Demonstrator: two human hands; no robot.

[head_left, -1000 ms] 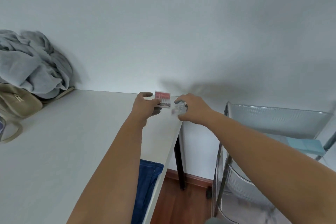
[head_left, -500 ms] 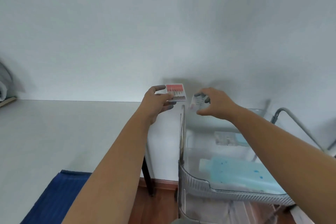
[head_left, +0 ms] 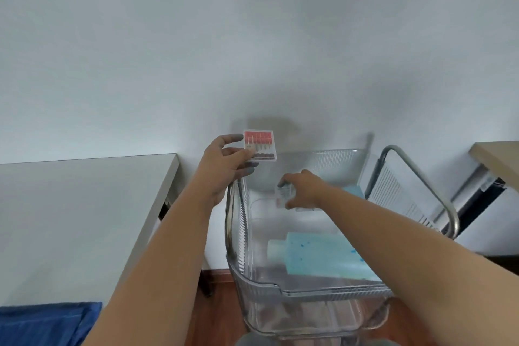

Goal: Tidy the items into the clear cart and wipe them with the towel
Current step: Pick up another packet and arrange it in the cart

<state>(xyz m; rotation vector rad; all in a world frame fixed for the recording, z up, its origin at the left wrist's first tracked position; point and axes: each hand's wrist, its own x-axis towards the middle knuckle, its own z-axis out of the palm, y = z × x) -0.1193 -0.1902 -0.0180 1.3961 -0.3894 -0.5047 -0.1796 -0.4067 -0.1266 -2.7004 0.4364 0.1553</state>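
White table beside clear cart

A white surface stands at left against a pale wall. Wooden floor shows below, and a tan tabletop sits at far right.

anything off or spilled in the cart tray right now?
Nothing stands out. The clear cart top tray holds a pale blue bottle lying on its side, no visible spill. The right hand lowers a small clear case into it; the left hand holds a red-and-white case above the rim.
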